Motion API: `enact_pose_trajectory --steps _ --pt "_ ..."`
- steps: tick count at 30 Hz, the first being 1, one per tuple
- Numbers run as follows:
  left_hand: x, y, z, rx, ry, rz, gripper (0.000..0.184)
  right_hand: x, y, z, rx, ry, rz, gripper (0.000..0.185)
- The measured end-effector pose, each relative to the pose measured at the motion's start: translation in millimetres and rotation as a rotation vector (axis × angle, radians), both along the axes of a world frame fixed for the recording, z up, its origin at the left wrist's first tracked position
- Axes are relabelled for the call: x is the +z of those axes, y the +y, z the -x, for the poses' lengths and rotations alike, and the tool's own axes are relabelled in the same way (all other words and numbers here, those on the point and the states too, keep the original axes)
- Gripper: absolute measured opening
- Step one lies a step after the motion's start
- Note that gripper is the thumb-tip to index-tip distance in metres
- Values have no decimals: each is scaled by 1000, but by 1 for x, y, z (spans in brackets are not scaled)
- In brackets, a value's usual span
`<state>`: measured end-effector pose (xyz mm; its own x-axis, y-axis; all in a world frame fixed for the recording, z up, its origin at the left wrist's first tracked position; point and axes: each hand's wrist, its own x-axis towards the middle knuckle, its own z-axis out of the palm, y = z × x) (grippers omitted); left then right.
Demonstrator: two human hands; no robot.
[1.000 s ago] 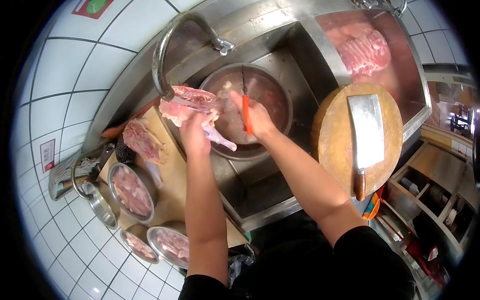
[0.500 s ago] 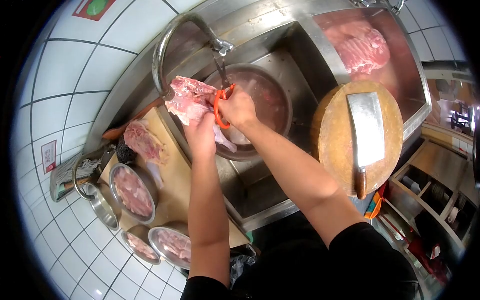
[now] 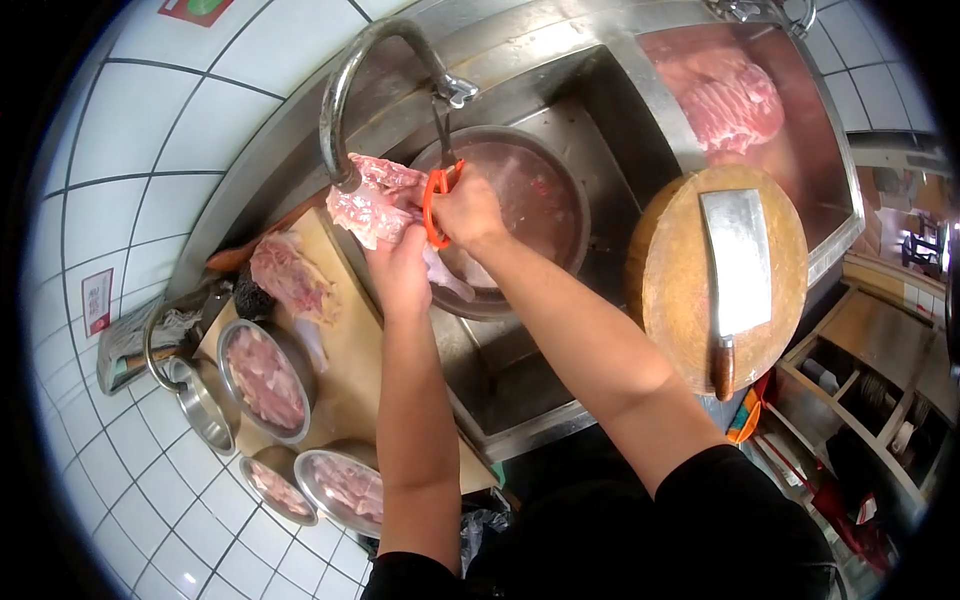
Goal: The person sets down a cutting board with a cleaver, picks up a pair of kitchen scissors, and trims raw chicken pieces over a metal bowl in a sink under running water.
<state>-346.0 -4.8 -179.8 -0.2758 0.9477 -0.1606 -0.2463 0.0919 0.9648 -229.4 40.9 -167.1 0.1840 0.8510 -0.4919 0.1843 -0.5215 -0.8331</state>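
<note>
My left hand (image 3: 400,268) is closed round a piece of raw poultry (image 3: 372,208) with a leg that hangs down to the right. Beside it, my right hand (image 3: 468,210) grips orange-handled scissors (image 3: 435,208), whose dark blades point up toward the faucet spout. Both hands are close together over the left side of a round metal basin (image 3: 575,215) of cloudy pinkish water, which stands in the sink. The curved faucet (image 3: 335,100) arches just above the meat and partly covers it.
A cleaver (image 3: 740,265) lies on a round wooden block (image 3: 670,290) at right. Raw meat (image 3: 735,108) sits in the sink's right basin. On the left board (image 3: 345,370) are another poultry piece (image 3: 290,278) and metal bowls of meat, including one bowl (image 3: 310,385).
The right hand and scissors have moved left from over the basin to the meat beside my left hand. The poultry piece has been turned, and the camera view has shifted slightly.
</note>
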Motion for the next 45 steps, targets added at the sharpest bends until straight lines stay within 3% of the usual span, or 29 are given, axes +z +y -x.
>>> enact_pose_trajectory --steps 9,12,15,18,23,27,30,33,36,39,45 --pt "15 -2 -1 27 -9 93 29 -25 -2 11 -69 115 -39 44" --pt "22 0 -3 40 -51 38 27 -24 -2 14 -79 334 -47 48" --pt "14 0 2 33 -32 19 28 -7 -6 18 -100 99 -150 50" --pt "14 0 1 28 -36 29 33 -7 -6 21 -132 54 -172 50" --pt "23 1 -4 12 -29 -13 40 -3 -7 22 -160 54 -199 44" --pt "17 0 0 33 -31 54 37 -8 -7 21 -190 175 -178 38" --pt "13 0 2 50 -39 47 36 -20 -4 25 -211 121 -192 36" --pt "20 1 -3 75 -58 40 35 -41 -3 25 -131 259 -115 48" --pt "22 2 -2 79 -60 29 37 7 -7 21 -164 277 -144 53" --pt "27 3 -7 70 -76 22 40 -13 -1 31 -172 176 -203 61" --pt "24 2 -6 39 -80 29 42 -9 -5 23 -145 156 -146 50"
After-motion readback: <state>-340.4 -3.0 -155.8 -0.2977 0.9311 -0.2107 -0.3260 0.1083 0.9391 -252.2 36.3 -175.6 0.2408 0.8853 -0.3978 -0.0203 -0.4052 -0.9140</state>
